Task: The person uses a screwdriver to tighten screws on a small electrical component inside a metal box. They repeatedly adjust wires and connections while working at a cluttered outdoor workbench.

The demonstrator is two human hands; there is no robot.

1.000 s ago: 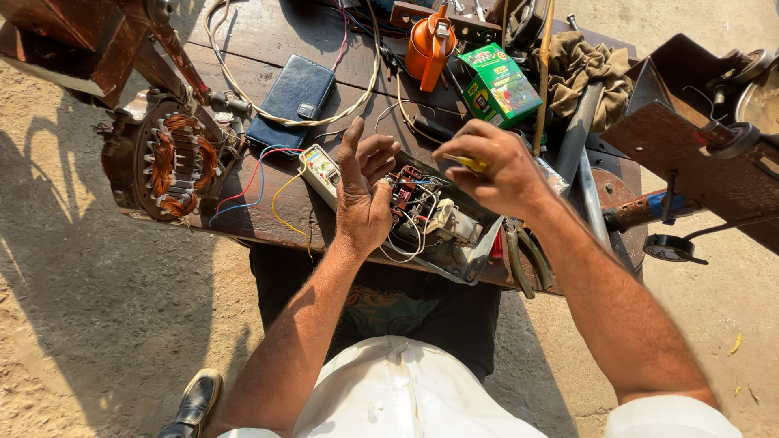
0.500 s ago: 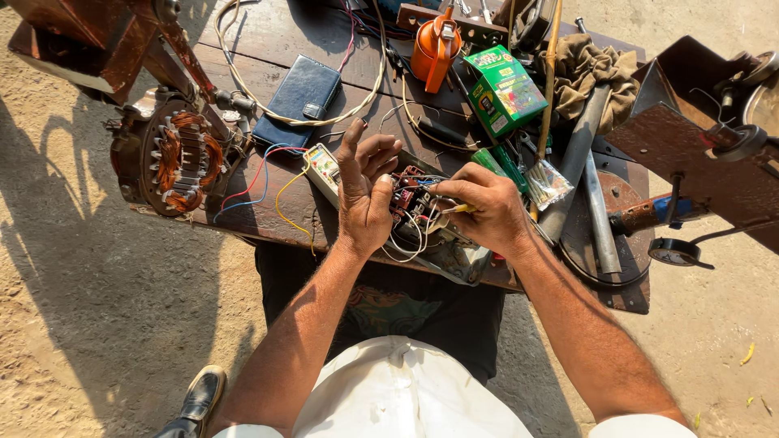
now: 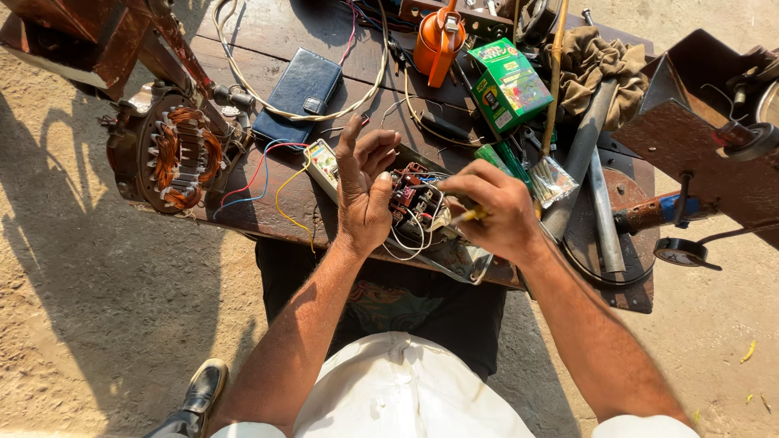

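Copper coils fill the motor part (image 3: 174,154) lying well left of the left hand (image 3: 363,195), which hovers half open, palm up, holding nothing, just over the wired switch block (image 3: 415,204) on the bench (image 3: 268,49). The right hand (image 3: 497,212), right of the block, pinches a yellow-handled tool (image 3: 469,216) against it.

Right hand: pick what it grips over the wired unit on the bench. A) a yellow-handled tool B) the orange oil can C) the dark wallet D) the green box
A: the right hand is closed around a thin yellow-handled tool, its tip toward the wired unit; the green box, orange oil can and dark wallet lie untouched farther back.
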